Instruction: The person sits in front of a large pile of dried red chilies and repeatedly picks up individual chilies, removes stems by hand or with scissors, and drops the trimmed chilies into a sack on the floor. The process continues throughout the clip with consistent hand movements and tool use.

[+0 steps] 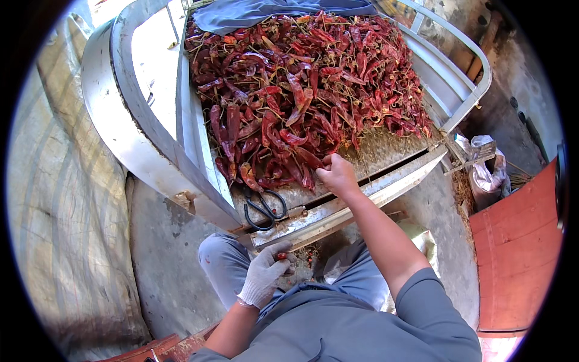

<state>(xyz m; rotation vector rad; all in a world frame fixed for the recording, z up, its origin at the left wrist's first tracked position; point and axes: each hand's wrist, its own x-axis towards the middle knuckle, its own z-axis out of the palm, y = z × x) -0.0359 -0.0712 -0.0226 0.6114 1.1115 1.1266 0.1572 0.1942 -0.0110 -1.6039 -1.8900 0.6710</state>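
Note:
A large heap of dried red chili peppers (pixel 312 81) covers the metal cart bed (pixel 384 149) in front of me. My right hand (pixel 337 174), bare, is at the near edge of the heap, its thumb and fingertips closed on a red chili pepper (pixel 309 158). My left hand (pixel 268 271) wears a whitish knit glove and is over my lap, with a small red piece of chili (pixel 282 256) between its fingers. Black-handled scissors (pixel 267 210) lie at the bed's near left corner, their blades partly hidden by peppers.
Metal side rails (pixel 149 135) curve around the bed, and a blue cloth (pixel 271 13) lies at its far end. A whitish sack (pixel 488 174) stands at the right near a red panel (pixel 518 249). A sheet (pixel 68 190) hangs at the left.

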